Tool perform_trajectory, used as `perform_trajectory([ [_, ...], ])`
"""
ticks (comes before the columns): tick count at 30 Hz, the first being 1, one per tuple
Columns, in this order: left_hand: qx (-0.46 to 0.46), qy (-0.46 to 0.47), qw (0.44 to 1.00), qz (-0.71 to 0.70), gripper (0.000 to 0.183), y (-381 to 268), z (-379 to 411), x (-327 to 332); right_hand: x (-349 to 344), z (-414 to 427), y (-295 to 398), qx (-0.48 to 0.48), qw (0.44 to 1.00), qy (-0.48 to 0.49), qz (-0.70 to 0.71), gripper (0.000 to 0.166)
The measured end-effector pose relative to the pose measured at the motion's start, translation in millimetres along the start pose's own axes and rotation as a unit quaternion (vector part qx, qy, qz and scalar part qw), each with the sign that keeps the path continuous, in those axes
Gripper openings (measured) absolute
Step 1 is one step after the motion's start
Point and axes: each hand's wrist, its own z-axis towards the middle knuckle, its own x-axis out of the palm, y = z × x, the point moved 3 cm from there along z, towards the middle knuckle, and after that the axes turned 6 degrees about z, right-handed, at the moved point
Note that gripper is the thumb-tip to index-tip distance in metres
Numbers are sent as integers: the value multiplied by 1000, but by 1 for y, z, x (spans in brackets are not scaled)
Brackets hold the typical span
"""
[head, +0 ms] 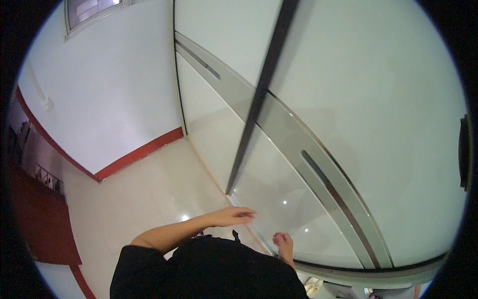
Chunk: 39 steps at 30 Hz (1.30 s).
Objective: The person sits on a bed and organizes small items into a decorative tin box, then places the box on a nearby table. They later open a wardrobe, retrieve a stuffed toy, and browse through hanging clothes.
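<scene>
My left hand [239, 216] is out in front of my black shirt, slightly blurred, with its fingers partly curled; nothing shows in it. Lower and to the right is my right hand [282, 239], its fingers bent, also with no object visible. Both are near the glossy white lower panel of a sliding wardrobe door [298, 209], and I cannot tell whether either touches it. A grey band with a dark recessed handle [315, 166] crosses this door. A dark vertical frame strip [257, 97] separates it from another sliding door [213, 108] farther off.
Pale tiled floor [149, 194] lies beside the doors. A white wall [119, 93] with a red baseboard [138, 155] stands at the upper left. A dark red surface [44, 216] is at the far left. Light-coloured shoes [313, 286] show at the bottom right.
</scene>
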Motion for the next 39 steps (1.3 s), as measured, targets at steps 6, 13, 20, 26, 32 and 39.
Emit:
perform_trajectory([
  [6,-80,-293,949,-80,44,80,-157,-123,173,97,67,-186,980,28,-60,34],
  [13,-113,-439,880,-142,39,111,-242,-182,285,164,178,-355,916,-95,-160,53],
  [20,-113,-482,859,-130,39,122,-242,-276,316,190,177,-369,898,-171,-170,43],
  [26,-112,-477,871,-35,38,118,-183,-415,317,181,179,-318,921,-218,-56,52],
  [32,5,-505,858,98,38,63,-82,-581,288,192,163,-460,819,-232,-251,20],
  [39,83,-662,738,99,47,-1,-7,-712,285,194,153,-395,860,-260,-194,21],
])
